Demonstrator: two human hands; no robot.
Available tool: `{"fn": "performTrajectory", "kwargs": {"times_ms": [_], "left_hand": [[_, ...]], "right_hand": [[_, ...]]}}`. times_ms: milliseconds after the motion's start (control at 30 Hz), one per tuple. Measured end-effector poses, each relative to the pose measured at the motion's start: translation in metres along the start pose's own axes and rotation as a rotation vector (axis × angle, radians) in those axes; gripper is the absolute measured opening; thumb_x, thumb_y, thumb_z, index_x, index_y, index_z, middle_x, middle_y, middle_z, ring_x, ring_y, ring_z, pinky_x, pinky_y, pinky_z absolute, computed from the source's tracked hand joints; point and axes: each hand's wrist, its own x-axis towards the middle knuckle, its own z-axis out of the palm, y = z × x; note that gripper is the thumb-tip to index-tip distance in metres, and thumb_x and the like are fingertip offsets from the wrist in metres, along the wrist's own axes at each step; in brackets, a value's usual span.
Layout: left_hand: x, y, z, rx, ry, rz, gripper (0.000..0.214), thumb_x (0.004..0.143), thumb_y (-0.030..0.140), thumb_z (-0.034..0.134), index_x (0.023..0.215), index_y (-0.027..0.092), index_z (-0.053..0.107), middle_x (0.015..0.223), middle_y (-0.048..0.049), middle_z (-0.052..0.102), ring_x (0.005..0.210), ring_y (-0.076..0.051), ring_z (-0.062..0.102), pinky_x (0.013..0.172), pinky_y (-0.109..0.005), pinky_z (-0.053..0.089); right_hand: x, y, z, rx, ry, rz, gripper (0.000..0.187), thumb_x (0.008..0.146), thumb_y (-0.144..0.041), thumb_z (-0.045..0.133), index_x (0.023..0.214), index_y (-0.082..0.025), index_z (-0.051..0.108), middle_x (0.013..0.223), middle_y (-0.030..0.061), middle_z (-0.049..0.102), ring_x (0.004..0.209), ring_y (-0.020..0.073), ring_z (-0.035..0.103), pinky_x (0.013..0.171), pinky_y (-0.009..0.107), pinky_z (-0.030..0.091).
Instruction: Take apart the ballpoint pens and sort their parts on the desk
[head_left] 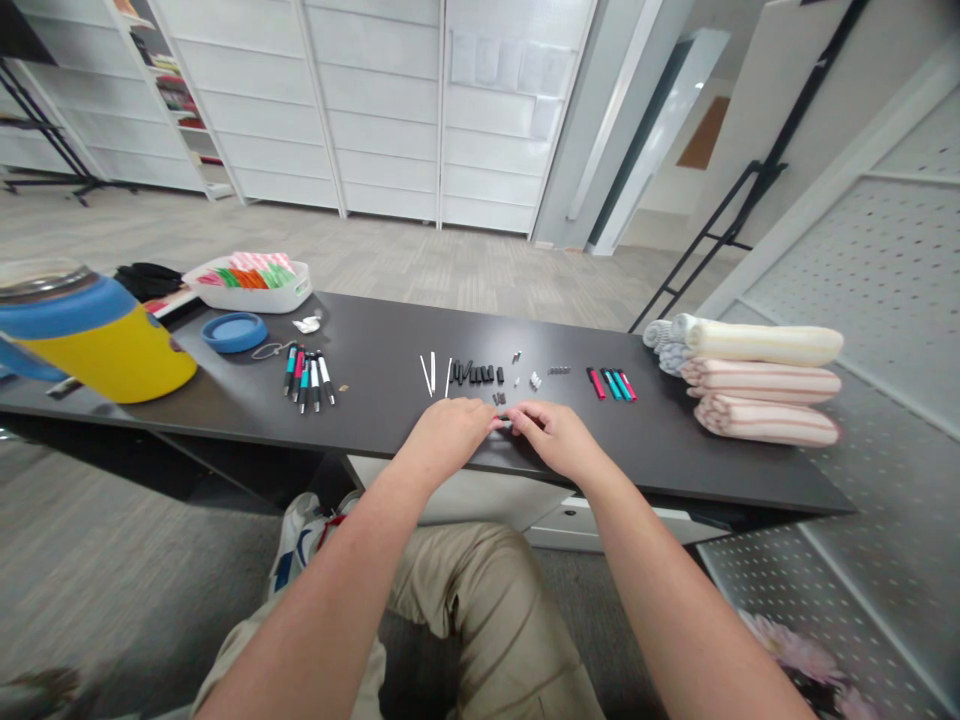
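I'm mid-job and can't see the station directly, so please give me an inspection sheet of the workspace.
Surface: dark tabletop, with items spread across it.
Work items: black tubular pen parts and thin white tubes near the hands; pink and teal pen barrels to the right; whole pens to the left.
Clutter: yellow-and-blue jug, blue lid and white tray of wrapped packets at left; rolled towels stacked at right.
Hands: left hand and right hand pinch a small piece, too small to identify.
Cables: nothing seen.
Surroundings: carpeted floor, white storage units, perforated panel at right.
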Motion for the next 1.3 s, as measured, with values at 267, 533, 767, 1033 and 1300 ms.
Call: {"fn": "performTrajectory", "kwargs": {"times_ms": [267, 533, 767, 1033, 1300], "left_hand": [[0.0006, 0.0014, -0.0012, 0.002, -0.018, 0.004, 0.032, 0.109, 0.039, 0.044, 0.103, 0.018, 0.067, 0.094, -0.0072, 0.072, 0.089, -0.022, 0.068, 0.077, -0.031, 0.047], [0.0001, -0.0003, 0.0004, 0.002, 0.013, 0.007, 0.031, 0.109, 0.037, 0.044, 0.102, 0.019, 0.068, 0.094, -0.0057, 0.072, 0.088, -0.023, 0.068, 0.075, -0.033, 0.047], [0.0004, -0.0009, 0.0023, 0.002, 0.008, 0.003, 0.031, 0.109, 0.039, 0.045, 0.103, 0.018, 0.068, 0.093, -0.0062, 0.072, 0.088, -0.022, 0.068, 0.075, -0.032, 0.047], [0.0004, -0.0003, 0.0002, -0.008, -0.002, -0.012, 0.031, 0.109, 0.037, 0.044, 0.104, 0.018, 0.068, 0.095, -0.0068, 0.072, 0.089, -0.022, 0.069, 0.077, -0.032, 0.047], [0.0005, -0.0006, 0.0008, -0.005, 0.005, -0.009, 0.032, 0.109, 0.038, 0.043, 0.105, 0.018, 0.068, 0.095, -0.0071, 0.072, 0.09, -0.024, 0.069, 0.077, -0.034, 0.048]], "right_hand": [[-0.0012, 0.0048, 0.0023, 0.049, 0.035, 0.015, 0.022, 0.098, -0.043, 0.063, 0.098, -0.023, 0.074, 0.088, 0.0014, 0.075, 0.071, 0.0164, 0.061, 0.068, 0.028, 0.044], [0.0005, -0.0013, 0.0001, -0.021, -0.03, 0.013, 0.033, 0.104, -0.043, 0.052, 0.093, -0.023, 0.075, 0.078, 0.0003, 0.073, 0.071, 0.0162, 0.062, 0.068, 0.027, 0.042], [-0.0003, 0.0027, 0.0003, 0.052, 0.019, 0.025, 0.026, 0.096, -0.046, 0.064, 0.105, -0.025, 0.077, 0.088, 0.0015, 0.076, 0.068, 0.0167, 0.06, 0.064, 0.028, 0.043], [0.0002, -0.0002, -0.0006, 0.023, -0.012, 0.009, 0.031, 0.103, -0.044, 0.054, 0.094, -0.023, 0.076, 0.08, 0.0014, 0.074, 0.071, 0.0172, 0.062, 0.068, 0.028, 0.044], [-0.0005, 0.0028, 0.0017, 0.084, 0.003, 0.047, 0.029, 0.097, -0.044, 0.063, 0.117, -0.025, 0.073, 0.094, 0.0019, 0.077, 0.069, 0.0157, 0.062, 0.067, 0.028, 0.046]]}}
